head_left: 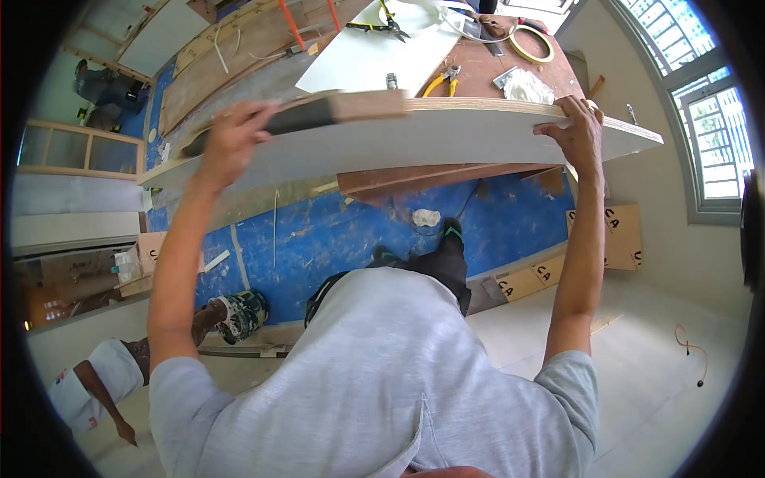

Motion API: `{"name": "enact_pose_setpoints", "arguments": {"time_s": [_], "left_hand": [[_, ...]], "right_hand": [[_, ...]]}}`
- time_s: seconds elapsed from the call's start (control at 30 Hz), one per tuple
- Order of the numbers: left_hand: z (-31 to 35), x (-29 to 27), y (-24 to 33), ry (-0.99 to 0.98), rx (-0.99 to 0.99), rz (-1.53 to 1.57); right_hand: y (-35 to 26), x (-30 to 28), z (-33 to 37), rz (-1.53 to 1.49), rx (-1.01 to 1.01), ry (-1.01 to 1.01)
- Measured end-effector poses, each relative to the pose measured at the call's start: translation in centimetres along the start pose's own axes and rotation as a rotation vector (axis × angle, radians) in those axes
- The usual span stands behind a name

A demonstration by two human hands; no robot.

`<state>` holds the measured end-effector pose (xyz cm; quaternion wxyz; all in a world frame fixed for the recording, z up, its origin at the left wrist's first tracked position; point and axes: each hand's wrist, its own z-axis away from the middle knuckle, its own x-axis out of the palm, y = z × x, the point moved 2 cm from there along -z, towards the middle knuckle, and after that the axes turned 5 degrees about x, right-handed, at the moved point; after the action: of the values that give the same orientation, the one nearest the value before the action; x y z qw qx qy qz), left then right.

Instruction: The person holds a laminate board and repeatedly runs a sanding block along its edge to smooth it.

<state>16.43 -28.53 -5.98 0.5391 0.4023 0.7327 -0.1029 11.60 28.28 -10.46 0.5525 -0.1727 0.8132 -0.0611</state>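
Observation:
A long white-faced board (462,139) with a pale plywood edge spans the view in front of me, standing on edge. My right hand (578,135) grips it near its right end, thumb on the white face and fingers over the top edge. At the left, my left hand (231,147) is closed around a long wooden block with a black strip (303,117), perhaps sandpaper. That block lies along the board's top edge and is smeared by motion. Beyond the edge, yellow-handled pliers (442,80) and a crumpled white wad (527,86) rest on a brown worktop (478,57).
A tape roll (532,44), a white sheet (351,60) and black-and-yellow cutters (386,26) lie on the worktop. Blue covering (303,239) is on the floor. A co-worker's arm (100,394) shows at lower left near a paint-splashed bucket (243,315). Windows (709,119) are at right.

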Motion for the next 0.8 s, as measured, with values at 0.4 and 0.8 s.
{"name": "enact_pose_setpoints", "arguments": {"time_s": [0.4,0.8], "left_hand": [[2.7,-2.3,4.5,0.043,-0.555,-0.483],[-9.2,12.1,17.6,0.169,-0.841,-0.44]], "right_hand": [[0.5,-0.8,-0.3,0.078,-0.007,-0.028],[1.8,-0.6,-2.8,0.056,-0.338,-0.341]]}}
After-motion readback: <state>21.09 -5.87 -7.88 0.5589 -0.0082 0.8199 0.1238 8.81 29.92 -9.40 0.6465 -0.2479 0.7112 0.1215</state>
